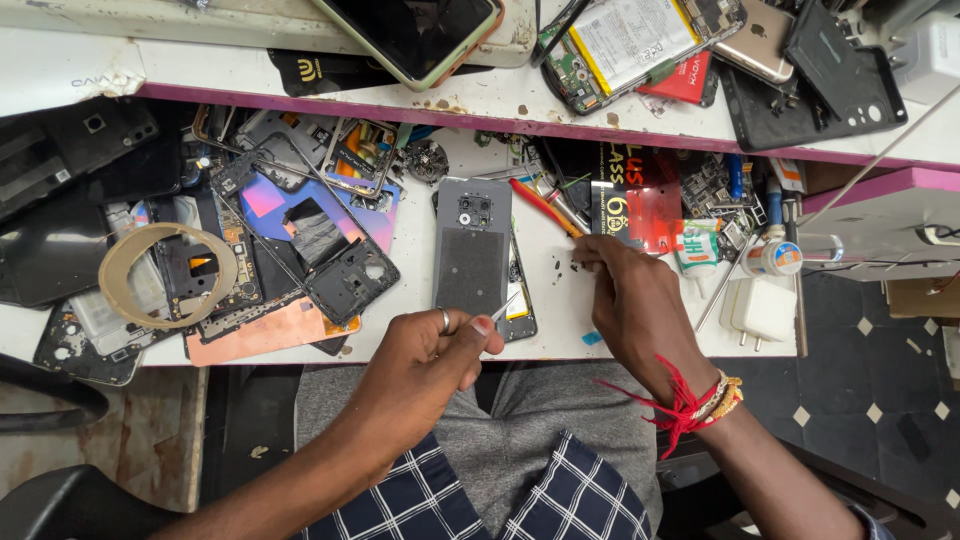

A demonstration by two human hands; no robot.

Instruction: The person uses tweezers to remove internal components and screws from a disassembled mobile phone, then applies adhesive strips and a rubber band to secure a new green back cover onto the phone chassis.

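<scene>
A grey phone (472, 250) lies face down on the white bench, camera end away from me, with another opened phone part showing under its right edge. My left hand (430, 360), a ring on one finger, is closed around thin metal tweezers (505, 306) whose tip points at the phone's lower right corner. My right hand (630, 305), red thread and beads at the wrist, reaches onto the bench to the right of the phone. Its fingertips are pinched together on the surface beside a few tiny dark specks (560, 266). Whether they hold anything is hidden.
Phone frames, back covers and boards (300, 230) crowd the bench's left side, with a tan tape ring (165, 275). A red screwdriver (545, 205), a glue bottle (775, 255) and a white charger (760, 308) lie to the right. Phones and a battery (630, 40) sit on the raised shelf.
</scene>
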